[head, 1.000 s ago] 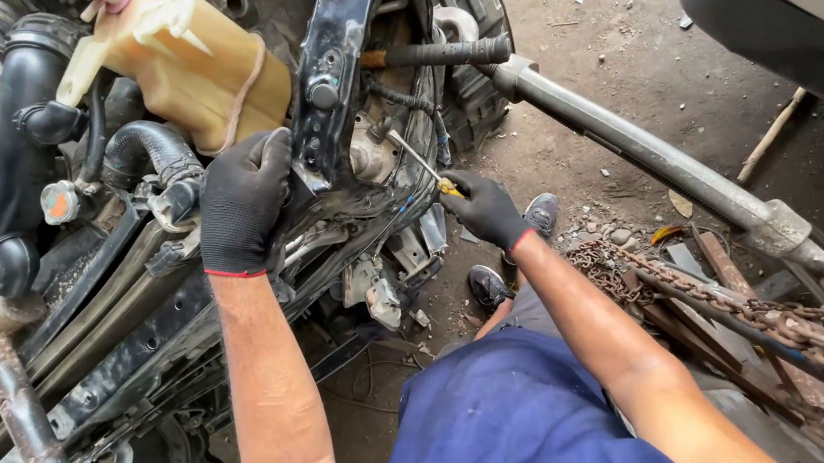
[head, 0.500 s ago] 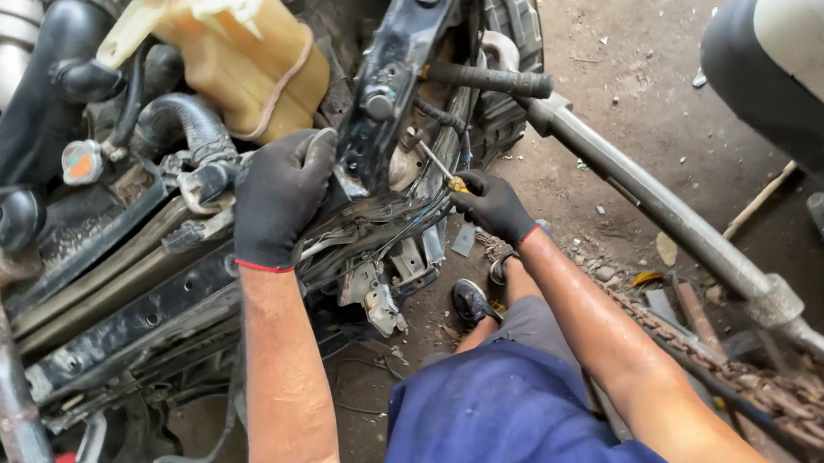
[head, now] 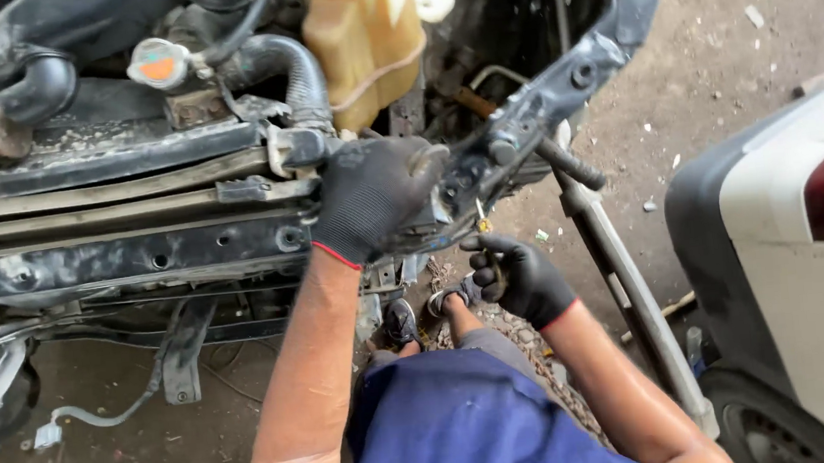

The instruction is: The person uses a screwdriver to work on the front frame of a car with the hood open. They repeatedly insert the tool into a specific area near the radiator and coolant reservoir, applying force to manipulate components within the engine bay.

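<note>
The gloved right hand (head: pixel 520 277) is closed around a small yellow-handled screwdriver (head: pixel 482 227), its tip up at the black front crossmember (head: pixel 136 254). Just beyond, the gloved left hand (head: pixel 369 197) grips that crossmember's right end, below the yellowish coolant tank (head: pixel 366 42).

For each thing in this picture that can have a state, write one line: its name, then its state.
left hand: gloved, pressed on the black front frame
right hand: gloved, closed round a small yellow-handled tool
radiator cap: on, closed
black hose: attached, curving down
yellowish reservoir tank: in place, upright
long metal bar: leaning at a slant
</note>
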